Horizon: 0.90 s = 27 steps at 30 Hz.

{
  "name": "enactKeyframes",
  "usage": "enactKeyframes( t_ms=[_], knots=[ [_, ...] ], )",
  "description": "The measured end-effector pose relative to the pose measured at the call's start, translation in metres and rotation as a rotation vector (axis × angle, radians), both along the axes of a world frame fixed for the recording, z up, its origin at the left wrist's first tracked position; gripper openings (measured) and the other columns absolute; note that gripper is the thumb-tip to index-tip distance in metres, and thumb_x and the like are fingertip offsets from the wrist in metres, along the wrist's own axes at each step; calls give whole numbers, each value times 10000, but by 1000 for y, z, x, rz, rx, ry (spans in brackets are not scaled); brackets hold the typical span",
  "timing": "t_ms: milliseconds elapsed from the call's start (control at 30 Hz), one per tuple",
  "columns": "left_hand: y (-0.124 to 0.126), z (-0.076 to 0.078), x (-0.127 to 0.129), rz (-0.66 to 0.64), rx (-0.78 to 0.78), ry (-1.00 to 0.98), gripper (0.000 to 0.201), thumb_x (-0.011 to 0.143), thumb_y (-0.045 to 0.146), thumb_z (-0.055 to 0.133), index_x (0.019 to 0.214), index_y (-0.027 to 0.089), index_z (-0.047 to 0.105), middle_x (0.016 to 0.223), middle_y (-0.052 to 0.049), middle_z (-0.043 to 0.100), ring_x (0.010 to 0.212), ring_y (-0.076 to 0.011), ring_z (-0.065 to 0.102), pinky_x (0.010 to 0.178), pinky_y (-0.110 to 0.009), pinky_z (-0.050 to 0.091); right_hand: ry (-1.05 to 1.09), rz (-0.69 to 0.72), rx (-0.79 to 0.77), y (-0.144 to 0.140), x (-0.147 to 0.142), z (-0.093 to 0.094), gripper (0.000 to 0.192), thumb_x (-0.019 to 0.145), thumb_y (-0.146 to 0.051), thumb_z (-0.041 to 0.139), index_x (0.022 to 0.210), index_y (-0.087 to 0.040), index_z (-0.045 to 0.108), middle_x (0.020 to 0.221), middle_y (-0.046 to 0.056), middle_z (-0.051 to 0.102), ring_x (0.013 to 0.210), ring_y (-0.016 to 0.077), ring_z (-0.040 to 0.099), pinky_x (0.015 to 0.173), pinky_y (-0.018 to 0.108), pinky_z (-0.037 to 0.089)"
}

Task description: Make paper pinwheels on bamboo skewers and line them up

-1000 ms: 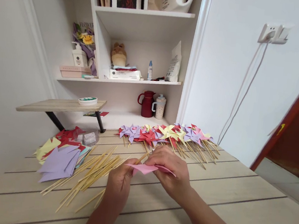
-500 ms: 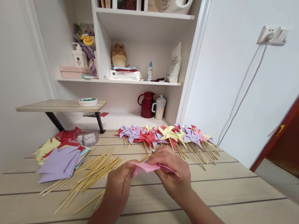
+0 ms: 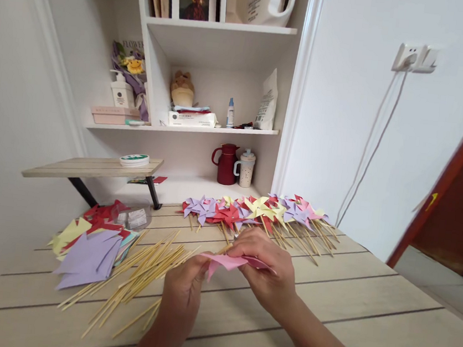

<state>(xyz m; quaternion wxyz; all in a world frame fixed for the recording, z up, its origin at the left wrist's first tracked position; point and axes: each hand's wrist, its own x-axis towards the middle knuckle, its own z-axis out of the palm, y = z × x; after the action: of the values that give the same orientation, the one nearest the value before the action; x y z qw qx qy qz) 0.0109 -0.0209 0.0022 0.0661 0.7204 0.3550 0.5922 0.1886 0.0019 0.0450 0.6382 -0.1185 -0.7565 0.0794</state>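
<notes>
Both my hands hold a folded pink paper piece a little above the wooden table. My left hand pinches its left side from below. Over its right side lies my right hand, fingers curled onto the paper. A thin wooden stick pokes out behind the paper, between my hands. To the left lies a loose spread of wooden sticks. A row of finished paper pinwheels on sticks lies just beyond my hands.
A pile of purple, yellow and red paper squares lies at the table's left, with a small clear box behind it. A low wooden riser bears a tape roll. Shelves behind carry a red jug, a mug and bottles.
My hands and the pink paper have barely moved. The view has tilted down slightly, so shelves and table sit a little lower in the frame.
</notes>
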Motion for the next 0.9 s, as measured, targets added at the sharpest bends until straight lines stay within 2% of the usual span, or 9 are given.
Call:
enactKeyframes(
  t_ms=[200,367,467,567,767,900],
  knots=[
    [-1,2,-1,0,2,23,278,993,287,457,1021,214,723,895,-26,766,750,-147,700,710,-233,539,-7,-23,9,0,0,1,250,830,11,628,933,-208,693,791,44,729,733,190,635,695,360,514],
    [4,1,-1,17,109,22,245,978,225,470,975,212,715,843,-12,761,682,-132,696,628,-201,530,-9,-38,9,-1,0,1,263,823,19,625,931,-211,692,785,38,716,743,187,634,705,357,517],
    [3,4,0,46,159,52,226,972,194,476,982,208,702,872,-12,766,696,-128,705,636,-194,531,-7,-30,2,-1,0,2,252,833,3,626,932,-219,690,786,32,717,741,183,635,719,359,519],
    [-1,9,-1,83,207,118,216,965,162,477,993,199,688,875,-16,765,731,-131,715,649,-195,531,-6,-22,-30,-2,0,2,238,840,-11,630,924,-225,690,777,26,720,737,181,630,712,352,514],
    [-3,17,-12,230,389,318,202,966,130,474,926,195,661,788,-17,742,575,-104,632,561,-198,474,1,-11,-59,-5,-1,2,203,846,-35,642,887,-229,681,752,17,709,719,176,618,703,343,504],
    [-2,16,-18,322,500,385,230,997,172,422,970,189,650,722,-30,704,627,-135,655,599,-229,478,8,6,-81,-7,-2,2,184,845,-46,653,873,-227,678,754,20,703,728,178,624,699,340,508]
  ],
)
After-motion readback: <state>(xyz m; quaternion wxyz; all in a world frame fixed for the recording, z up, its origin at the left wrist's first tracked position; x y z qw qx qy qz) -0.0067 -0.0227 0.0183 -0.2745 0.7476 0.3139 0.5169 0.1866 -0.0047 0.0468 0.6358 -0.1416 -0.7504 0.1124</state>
